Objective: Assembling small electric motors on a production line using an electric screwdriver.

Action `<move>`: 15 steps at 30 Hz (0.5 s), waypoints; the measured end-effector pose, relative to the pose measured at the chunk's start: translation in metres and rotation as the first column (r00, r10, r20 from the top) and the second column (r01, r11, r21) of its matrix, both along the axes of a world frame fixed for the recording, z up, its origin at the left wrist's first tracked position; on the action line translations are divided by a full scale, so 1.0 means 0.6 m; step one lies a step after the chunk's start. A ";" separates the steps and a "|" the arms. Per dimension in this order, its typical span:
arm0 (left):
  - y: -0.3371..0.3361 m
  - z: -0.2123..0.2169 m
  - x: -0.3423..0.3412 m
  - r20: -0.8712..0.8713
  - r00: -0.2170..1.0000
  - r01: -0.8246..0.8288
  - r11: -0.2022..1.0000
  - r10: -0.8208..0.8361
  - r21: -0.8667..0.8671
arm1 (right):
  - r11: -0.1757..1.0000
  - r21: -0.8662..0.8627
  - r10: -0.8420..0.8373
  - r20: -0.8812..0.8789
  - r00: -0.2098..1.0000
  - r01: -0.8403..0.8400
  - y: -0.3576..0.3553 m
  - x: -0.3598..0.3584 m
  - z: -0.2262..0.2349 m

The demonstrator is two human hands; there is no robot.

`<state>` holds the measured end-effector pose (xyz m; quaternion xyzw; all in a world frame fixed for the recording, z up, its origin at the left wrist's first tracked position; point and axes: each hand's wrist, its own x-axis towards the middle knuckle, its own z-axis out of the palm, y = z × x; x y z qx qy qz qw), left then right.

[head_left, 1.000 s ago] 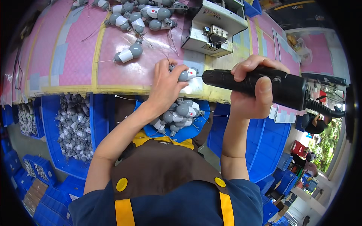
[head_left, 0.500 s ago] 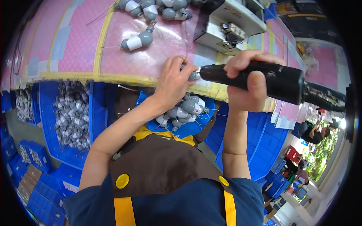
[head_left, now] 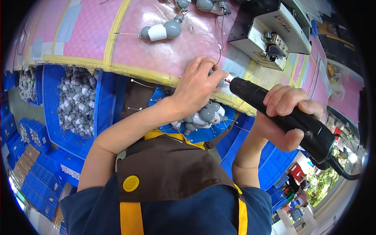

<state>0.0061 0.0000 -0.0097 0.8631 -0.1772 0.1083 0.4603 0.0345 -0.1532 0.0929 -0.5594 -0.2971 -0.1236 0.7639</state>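
My left hand (head_left: pixel 196 88) pinches a small grey-and-white plastic figure at the table's front edge, its body mostly covered by my fingers. A thin wire rises past the fingertips. Wrapped in my right hand (head_left: pixel 288 115) is a black electric screwdriver (head_left: pixel 248 92), slanting down to the right. Its nose points at the figure, beside a small red spot; whether the bit touches cannot be made out. Below my left wrist, several similar grey-and-white figures (head_left: pixel 207 113) lie heaped in a blue tray (head_left: pixel 215 133) at my lap. Another figure (head_left: pixel 158 32) with a wire lies on the table.
A white-and-black machine (head_left: pixel 262 39) stands on the pink, yellow-taped table (head_left: pixel 145 58) at the back right. Blue bins (head_left: pixel 51 129) filled with grey-and-white parts (head_left: pixel 78 105) are at the left. The screwdriver's black cord (head_left: pixel 342 172) trails off right.
My right hand and the screwdriver's rear end have swung lower and to the right, so the tool slants more steeply. My left hand keeps hold of the figure. The whole view has shifted.
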 end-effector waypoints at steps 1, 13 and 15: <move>0.000 0.000 0.000 0.003 1.000 0.000 1.000 0.000 0.003 | 1.000 0.020 -0.005 0.012 1.000 0.005 -0.002 0.001 -0.003; 0.006 0.014 -0.001 0.051 0.999 0.001 0.995 -0.006 0.096 | 0.954 0.063 -0.298 0.098 0.949 0.293 0.012 -0.041 -0.022; 0.017 0.025 -0.002 0.065 0.997 0.025 0.993 -0.032 0.119 | 0.935 0.180 -0.315 0.018 0.949 0.307 0.002 -0.038 -0.015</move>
